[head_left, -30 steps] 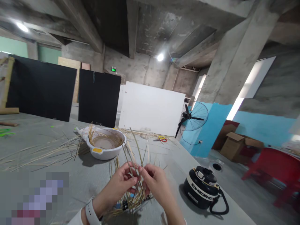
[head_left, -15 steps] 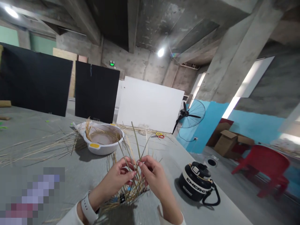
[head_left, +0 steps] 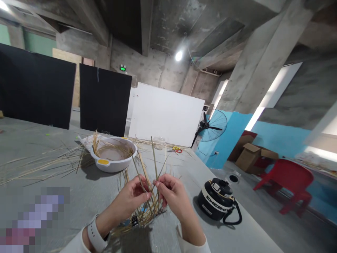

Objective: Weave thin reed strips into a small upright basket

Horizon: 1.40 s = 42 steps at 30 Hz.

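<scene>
A partly woven piece of thin straw-coloured strips [head_left: 151, 215] stands on the grey table, its loose ends sticking up and outward. My left hand [head_left: 131, 196], with a white watch on the wrist, pinches strips at the left of the weave. Close beside it, my right hand [head_left: 171, 193] pinches a strip between thumb and forefinger. The fingertips of both hands nearly meet. A black clip [head_left: 134, 220] sits on the lower left of the weave, with a bit of blue near it. My hands hide part of the weave.
A white basin [head_left: 114, 165] with yellow handles holds coiled strips; more loose strips [head_left: 50, 165] lie left of it. Scissors [head_left: 177, 150] lie near the white board [head_left: 165, 116]. A black bottle [head_left: 217, 200] with a strap stands to the right, near the table's edge.
The view has shifted slightly, so the surroundings sit a little further left. Both hands stay at the weave, with the fingers only slightly moved.
</scene>
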Available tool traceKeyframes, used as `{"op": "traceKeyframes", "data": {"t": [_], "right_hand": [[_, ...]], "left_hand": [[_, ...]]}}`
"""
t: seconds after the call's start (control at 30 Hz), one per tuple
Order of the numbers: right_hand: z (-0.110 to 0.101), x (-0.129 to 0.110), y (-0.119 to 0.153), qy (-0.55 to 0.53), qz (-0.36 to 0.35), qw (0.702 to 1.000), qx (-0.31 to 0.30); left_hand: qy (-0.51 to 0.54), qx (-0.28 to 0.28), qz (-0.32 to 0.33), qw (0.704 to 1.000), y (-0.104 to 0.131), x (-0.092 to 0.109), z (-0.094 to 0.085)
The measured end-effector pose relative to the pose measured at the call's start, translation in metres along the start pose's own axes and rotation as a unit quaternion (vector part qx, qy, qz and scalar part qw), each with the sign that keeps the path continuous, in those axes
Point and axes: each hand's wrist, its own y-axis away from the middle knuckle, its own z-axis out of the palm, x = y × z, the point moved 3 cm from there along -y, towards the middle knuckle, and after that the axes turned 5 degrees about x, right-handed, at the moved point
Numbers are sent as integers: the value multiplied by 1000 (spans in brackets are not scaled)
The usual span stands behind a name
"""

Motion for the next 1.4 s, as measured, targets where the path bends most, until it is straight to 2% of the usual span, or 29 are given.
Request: {"op": "traceKeyframes", "data": {"t": [0.33,0.53,0.8,1.1,1.3,1.4], "right_hand": [[9,-1,3,11,5,1000,-10],[8,-4,3,7,3,1000,1],[6,-1,2,17,-1,1000,5],[6,1,1,8,3,1000,8],[3,0,2,1,4,999,35],[3,0,2,-4,4,999,40]], "left_hand": [[-28,61,22,998,0,2,2],[-23,58,14,998,1,6,2],[37,34,-68,996,3,3,9],[-5,49,-6,999,1,-11,7],[-15,49,-57,997,2,-7,1],[-30,48,-58,997,2,-4,0]]}}
